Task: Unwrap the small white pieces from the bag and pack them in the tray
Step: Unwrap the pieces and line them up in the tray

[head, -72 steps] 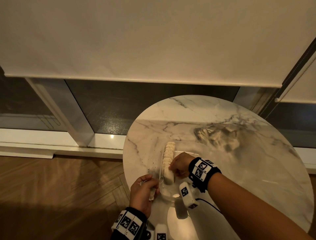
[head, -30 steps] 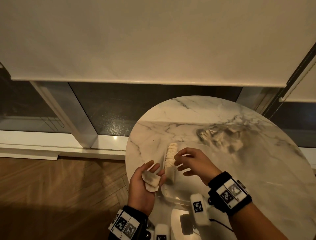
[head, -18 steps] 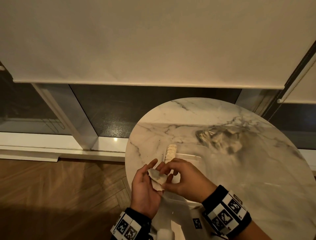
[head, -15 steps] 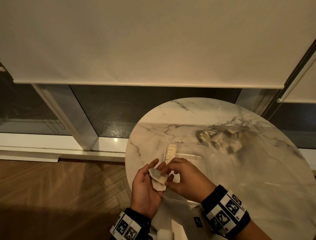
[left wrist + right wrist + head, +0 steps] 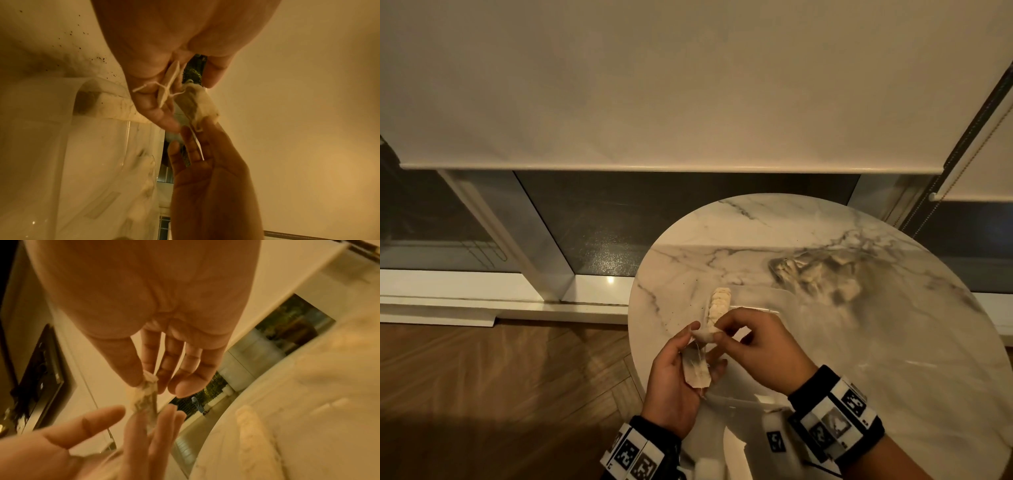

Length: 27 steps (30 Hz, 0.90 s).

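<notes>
Since 0.5 s ago, R hand has pulled its pinch up toward 12 o'clock, stretching the wrapper longer btwn both hands; head view otherwise same. Going L to R: wood floor (image 5: pixel 482 394) at 9 o'clock, then L hand (image 5: pixel 674 380), palm up over the counter's (image 5: pixel 893 342) near-left edge, fingers loosely extended, wrapper (image 5: pixel 697 371) lying across them w/ thumb at its top end; whether that grip pinches or only cradles, can't tell. In L wrist view a small white piece (image 5: pixel 195 104) w/ thin string hangs btwn the two hands. Just R of it, R hand (image 5: pixel 753 349), its grip closed on the wrapper's upper end btwn thumb and index, other fingers curled loosely; R wrist view shows the same pinch (image 5: pixel 148 381). Behind the hands at 12 o'clock, clear tray (image 5: pixel 756 298) on counter, w/ row of unwrapped white pieces (image 5: pixel 719 303) along its left side. Further R, 1–2 o'clock, crumpled clear bag (image 5: pixel 818 274) holding more pieces, well apart from the tray.
</notes>
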Available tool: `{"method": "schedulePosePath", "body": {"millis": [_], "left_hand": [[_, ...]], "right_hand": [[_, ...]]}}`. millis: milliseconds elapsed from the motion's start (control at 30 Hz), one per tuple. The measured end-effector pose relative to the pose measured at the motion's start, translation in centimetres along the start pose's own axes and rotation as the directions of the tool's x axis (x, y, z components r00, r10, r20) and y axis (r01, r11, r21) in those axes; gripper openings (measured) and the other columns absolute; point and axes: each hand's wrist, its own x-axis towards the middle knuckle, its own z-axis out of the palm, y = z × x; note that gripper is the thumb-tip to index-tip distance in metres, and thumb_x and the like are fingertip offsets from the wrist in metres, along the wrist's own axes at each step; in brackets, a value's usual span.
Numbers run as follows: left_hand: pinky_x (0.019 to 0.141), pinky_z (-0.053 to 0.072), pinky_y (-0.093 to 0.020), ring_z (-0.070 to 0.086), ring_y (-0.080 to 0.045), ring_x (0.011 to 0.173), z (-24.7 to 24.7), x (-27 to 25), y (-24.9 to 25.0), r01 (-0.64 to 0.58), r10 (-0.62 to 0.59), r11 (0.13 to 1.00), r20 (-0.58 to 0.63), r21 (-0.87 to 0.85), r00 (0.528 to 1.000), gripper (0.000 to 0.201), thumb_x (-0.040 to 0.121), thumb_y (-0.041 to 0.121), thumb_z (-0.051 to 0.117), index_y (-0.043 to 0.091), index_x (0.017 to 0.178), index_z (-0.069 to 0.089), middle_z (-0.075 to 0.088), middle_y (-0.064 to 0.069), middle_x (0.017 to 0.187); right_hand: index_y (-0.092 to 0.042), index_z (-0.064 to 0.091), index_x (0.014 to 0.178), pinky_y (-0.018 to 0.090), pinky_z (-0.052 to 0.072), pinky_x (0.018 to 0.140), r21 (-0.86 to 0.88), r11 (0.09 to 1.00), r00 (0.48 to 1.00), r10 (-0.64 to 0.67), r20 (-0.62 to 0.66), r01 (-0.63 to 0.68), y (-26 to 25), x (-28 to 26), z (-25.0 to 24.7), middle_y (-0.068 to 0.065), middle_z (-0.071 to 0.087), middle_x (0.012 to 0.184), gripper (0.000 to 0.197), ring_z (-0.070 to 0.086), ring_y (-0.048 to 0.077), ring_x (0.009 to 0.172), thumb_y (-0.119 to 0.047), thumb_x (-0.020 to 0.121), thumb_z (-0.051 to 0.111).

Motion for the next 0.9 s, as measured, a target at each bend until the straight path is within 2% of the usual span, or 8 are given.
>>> {"method": "schedulePosePath", "body": {"millis": [100, 267, 333, 433, 500, 567, 800, 900], "left_hand": [[0.061, 0.05, -0.029, 0.064, -0.025, 0.08, -0.5, 0.4, 0.0, -0.042, 0.043, 0.998, -0.009, 0.04, 0.999, 0.04, 0.097, 0.027, 0.057, 0.004, 0.128, 0.063, 0.065, -0.015, 0.112], [0.053, 0.047, -0.027, 0.062, -0.021, 0.069, -0.9, 0.7, 0.1, -0.242, 0.268, 0.933, -0.063, 0.268, 0.961, 0.011, 0.094, 0.008, 0.06, 0.008, 0.103, 0.067, 0.068, -0.013, 0.093], [0.057, 0.049, -0.028, 0.064, -0.018, 0.07, -1.2, 0.8, 0.3, -0.332, 0.395, 0.806, -0.026, 0.491, 0.918, 0.011, 0.095, 0.01, 0.062, 0.015, 0.102, 0.07, 0.071, -0.009, 0.09], [0.069, 0.055, -0.027, 0.068, -0.013, 0.083, -2.1, 1.2, 0.9, -0.441, 0.531, 0.449, 0.165, 0.777, 0.831, 0.016, 0.094, 0.016, 0.067, 0.031, 0.097, 0.072, 0.073, 0.007, 0.093], [0.078, 0.057, -0.029, 0.068, -0.008, 0.091, -2.3, 1.3, 1.3, -0.48, 0.53, 0.246, 0.298, 0.842, 0.794, 0.023, 0.092, 0.016, 0.07, 0.038, 0.095, 0.073, 0.072, 0.016, 0.095], [0.082, 0.058, -0.03, 0.067, -0.007, 0.094, -2.2, 1.4, 1.4, -0.5, 0.506, 0.166, 0.362, 0.85, 0.783, 0.028, 0.09, 0.015, 0.072, 0.042, 0.095, 0.073, 0.071, 0.017, 0.096], [0.086, 0.057, -0.025, 0.067, -0.002, 0.095, -1.5, 0.8, 1.3, -0.486, 0.5, 0.271, 0.31, 0.831, 0.808, 0.023, 0.092, 0.013, 0.07, 0.034, 0.101, 0.071, 0.071, 0.019, 0.095], [0.085, 0.058, -0.036, 0.066, -0.003, 0.093, -2.0, 1.1, 1.1, -0.454, 0.51, 0.283, 0.268, 0.845, 0.817, 0.012, 0.094, 0.023, 0.068, 0.032, 0.101, 0.072, 0.071, 0.018, 0.095]], "right_hand": [[-0.018, 0.073, 0.087, 0.028, 0.056, 0.064, 0.247, 0.961, 0.989, 0.139, -0.052, -0.123, 0.2, 0.3, 0.2, 0.001, 0.073, 0.08, 0.004, 0.068, 0.011, 0.075, -0.016, 0.09, 0.071], [-0.003, 0.068, 0.099, 0.031, 0.059, 0.066, 0.478, 0.83, 0.949, 0.315, 0.023, -0.287, 0.4, 0.4, 0.3, 0.017, 0.074, 0.085, 0.009, 0.071, 0.022, 0.075, 0.0, 0.09, 0.068], [-0.009, 0.068, 0.102, 0.031, 0.059, 0.068, 0.452, 0.83, 0.942, 0.326, 0.083, -0.327, 0.7, 0.3, 0.4, 0.015, 0.074, 0.089, 0.016, 0.071, 0.022, 0.078, -0.001, 0.089, 0.069], [-0.029, 0.069, 0.109, 0.028, 0.058, 0.082, 0.255, 0.938, 0.972, 0.224, 0.071, -0.234, 1.5, 0.1, 0.5, -0.007, 0.073, 0.105, 0.026, 0.069, 0.01, 0.096, -0.017, 0.086, 0.075], [-0.035, 0.069, 0.111, 0.027, 0.057, 0.084, 0.18, 0.972, 0.987, 0.138, 0.085, -0.151, 1.5, -0.1, 0.5, -0.016, 0.07, 0.11, 0.025, 0.066, 0.005, 0.102, -0.03, 0.087, 0.075], [-0.033, 0.071, 0.108, 0.026, 0.057, 0.077, 0.178, 0.979, 0.993, 0.091, 0.076, -0.103, 1.4, -0.1, 0.6, -0.014, 0.073, 0.102, 0.02, 0.067, 0.005, 0.097, -0.03, 0.088, 0.074], [-0.039, 0.074, 0.092, 0.027, 0.055, 0.077, 0.15, 0.982, 0.993, 0.109, 0.035, -0.113, 2.6, 0.2, 1.0, -0.007, 0.075, 0.086, 0.02, 0.07, 0.01, 0.084, -0.02, 0.087, 0.076], [-0.023, 0.075, 0.089, 0.027, 0.056, 0.069, 0.269, 0.951, 0.988, 0.155, 0.018, -0.154, 2.8, 0.3, 1.1, 0.001, 0.075, 0.081, 0.016, 0.07, 0.014, 0.076, -0.007, 0.089, 0.072]]}}
